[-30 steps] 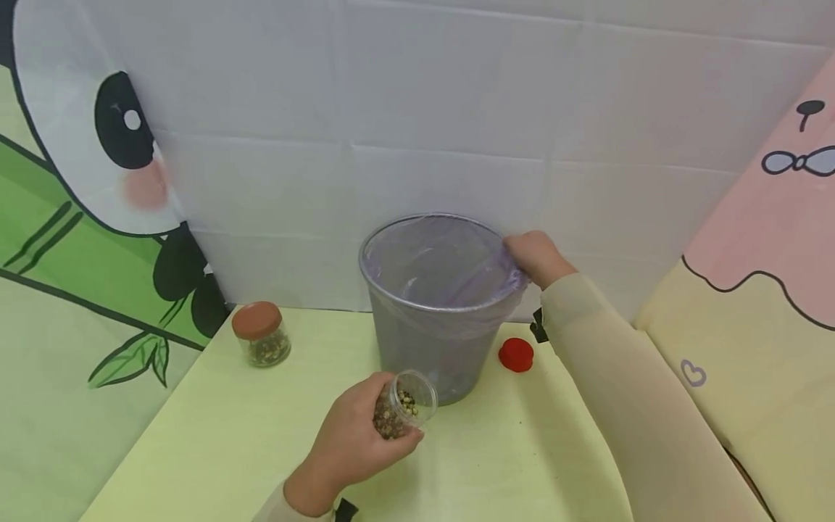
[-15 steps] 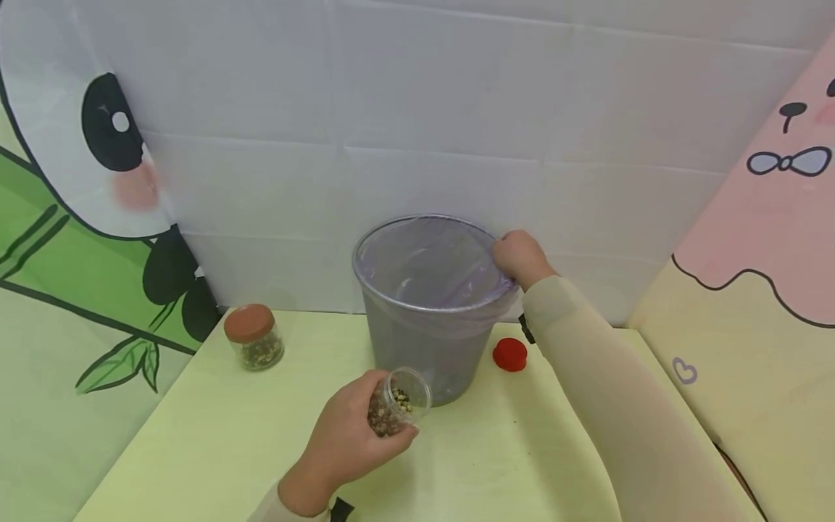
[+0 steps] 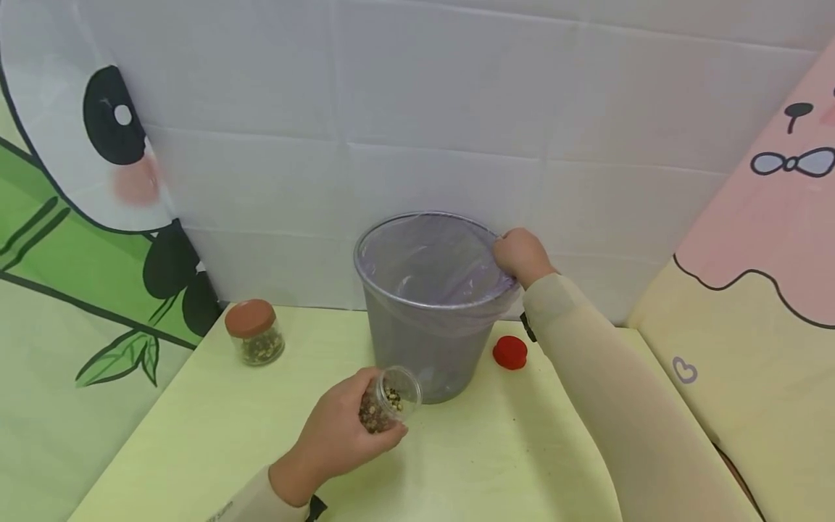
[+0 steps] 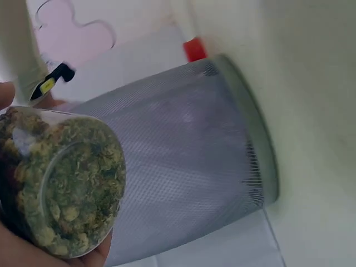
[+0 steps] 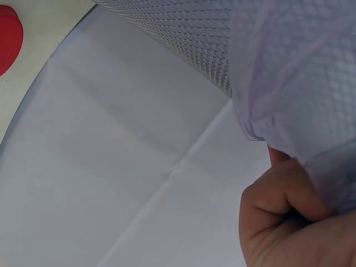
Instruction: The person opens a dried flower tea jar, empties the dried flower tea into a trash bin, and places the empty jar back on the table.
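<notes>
A grey mesh bin (image 3: 427, 341) lined with a pale purple bag (image 3: 430, 264) stands at the back of the yellow-green table (image 3: 215, 435). My right hand (image 3: 518, 255) grips the bin's right rim over the bag; the right wrist view shows its fingers (image 5: 283, 208) curled on the bag's edge (image 5: 289, 83). My left hand (image 3: 342, 431) holds a small clear jar (image 3: 385, 402) of dried bits, lidless and tilted toward the bin's foot. In the left wrist view the jar (image 4: 58, 178) fills the lower left, with the mesh wall (image 4: 189, 161) beside it.
A red lid (image 3: 510, 352) lies on the table right of the bin. A second jar with a brown lid (image 3: 253, 332) stands at the back left. White cloth hangs behind, printed cloth at both sides.
My left hand with the open jar has drawn slightly left and back from the bin. My right hand keeps its grip on the rim.
</notes>
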Tool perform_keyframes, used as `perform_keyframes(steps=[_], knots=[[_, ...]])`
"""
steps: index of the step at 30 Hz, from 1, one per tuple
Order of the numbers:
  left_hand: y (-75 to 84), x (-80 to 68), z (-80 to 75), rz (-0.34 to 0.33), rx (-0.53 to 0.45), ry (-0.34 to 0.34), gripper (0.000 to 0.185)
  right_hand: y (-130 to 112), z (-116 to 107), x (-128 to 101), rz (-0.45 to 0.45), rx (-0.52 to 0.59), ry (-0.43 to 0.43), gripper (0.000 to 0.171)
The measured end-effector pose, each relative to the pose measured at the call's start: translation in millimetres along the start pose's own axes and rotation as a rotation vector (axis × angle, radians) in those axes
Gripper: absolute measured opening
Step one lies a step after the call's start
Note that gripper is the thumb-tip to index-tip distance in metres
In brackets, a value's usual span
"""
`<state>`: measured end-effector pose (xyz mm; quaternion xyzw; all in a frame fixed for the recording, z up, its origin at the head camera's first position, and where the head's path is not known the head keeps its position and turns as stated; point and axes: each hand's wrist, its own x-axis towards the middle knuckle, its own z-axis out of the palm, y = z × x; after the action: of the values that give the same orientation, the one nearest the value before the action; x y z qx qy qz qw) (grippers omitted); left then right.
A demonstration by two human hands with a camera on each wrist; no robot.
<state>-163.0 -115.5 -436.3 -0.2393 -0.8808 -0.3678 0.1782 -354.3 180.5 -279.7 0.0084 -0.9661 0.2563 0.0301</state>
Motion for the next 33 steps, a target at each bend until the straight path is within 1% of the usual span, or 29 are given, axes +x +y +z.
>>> perform_keyframes(steps=[4,6,8,13,16,21,24,27,28,31,33], knots=[[-6.7,-1.4,-4.7,-0.096,-0.056,-0.144,0.059,0,-1,-1,0.006,-0.001,0.003,0.036],[-10.5,-0.9,-9.4,-0.139,-0.071,-0.192,0.059,0,-1,-1,0.009,-0.002,0.001,0.037],[-14.3,1.1,-16.1,-0.177,-0.079,-0.217,0.059,0,-1,-1,0.010,0.001,-0.001,0.036],[-22.5,10.7,-36.3,-0.225,-0.061,-0.235,0.057,0,0,0,0.014,-0.001,-0.005,0.035],[-24.8,19.1,-50.3,-0.224,-0.044,-0.232,0.056,0,1,0,0.015,-0.003,0.002,0.035],[-23.6,37.0,-77.9,-0.225,-0.071,-0.207,0.059,-1,1,0,0.023,-0.001,-0.005,0.034],[-20.6,50.8,-95.8,-0.233,-0.064,-0.190,0.062,-2,1,0,0.025,-0.003,-0.011,0.033],[-16.5,67.4,-113.1,-0.268,-0.023,-0.183,0.067,-2,1,0,0.023,-0.003,-0.007,0.031],[-14.9,73.6,-118.4,-0.284,-0.024,-0.187,0.067,-2,1,0,0.020,-0.005,-0.005,0.031],[-10.3,91.7,-131.9,-0.314,-0.005,-0.199,0.070,-3,0,0,0.018,-0.003,-0.003,0.030],[-7.7,105.4,-138.0,-0.310,0.007,-0.201,0.069,-2,-1,0,0.020,-0.002,-0.007,0.029]])
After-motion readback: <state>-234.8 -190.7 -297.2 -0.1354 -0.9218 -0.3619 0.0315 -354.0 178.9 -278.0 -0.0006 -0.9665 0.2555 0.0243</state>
